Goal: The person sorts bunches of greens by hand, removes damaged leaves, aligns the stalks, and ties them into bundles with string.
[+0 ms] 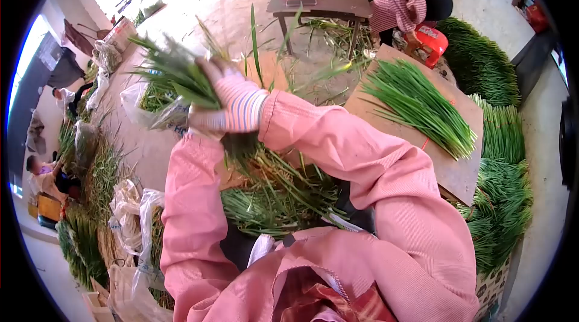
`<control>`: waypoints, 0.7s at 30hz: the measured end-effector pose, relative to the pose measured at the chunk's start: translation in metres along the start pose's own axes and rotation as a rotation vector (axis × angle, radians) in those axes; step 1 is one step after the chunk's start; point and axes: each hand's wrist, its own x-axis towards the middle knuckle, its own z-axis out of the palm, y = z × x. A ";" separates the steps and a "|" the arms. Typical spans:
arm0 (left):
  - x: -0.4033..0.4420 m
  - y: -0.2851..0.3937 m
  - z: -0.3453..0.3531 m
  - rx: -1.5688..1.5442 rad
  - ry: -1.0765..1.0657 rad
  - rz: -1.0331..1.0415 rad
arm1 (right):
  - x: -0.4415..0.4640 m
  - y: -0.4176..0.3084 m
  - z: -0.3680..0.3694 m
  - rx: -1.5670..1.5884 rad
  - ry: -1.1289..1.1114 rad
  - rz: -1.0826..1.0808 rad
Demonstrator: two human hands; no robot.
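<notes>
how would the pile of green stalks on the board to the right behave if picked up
The pile of green stalks would probably flex and splay, since the stalks look long and thin. A few may slip loose, as some stick out at its edges.

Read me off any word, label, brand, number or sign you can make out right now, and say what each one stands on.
None can be read.
Red plastic stool: pale marks on it, too small and blurred to read.
Clear plastic bag at left: possible bluish print, too small and creased to read.
Held green bundle: no lettering visible.
Right hand's striped glove: stripes only, no lettering visible.
</notes>
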 end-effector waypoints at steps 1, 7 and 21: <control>-0.006 -0.023 0.025 -0.401 -0.006 0.202 | -0.004 -0.014 -0.010 -0.134 -0.085 0.020; -0.003 0.013 -0.027 0.138 -0.022 -0.023 | 0.009 -0.020 -0.034 -0.367 -0.297 -0.175; 0.028 0.145 -0.060 1.118 0.151 0.035 | -0.093 0.077 0.028 1.166 -0.691 0.267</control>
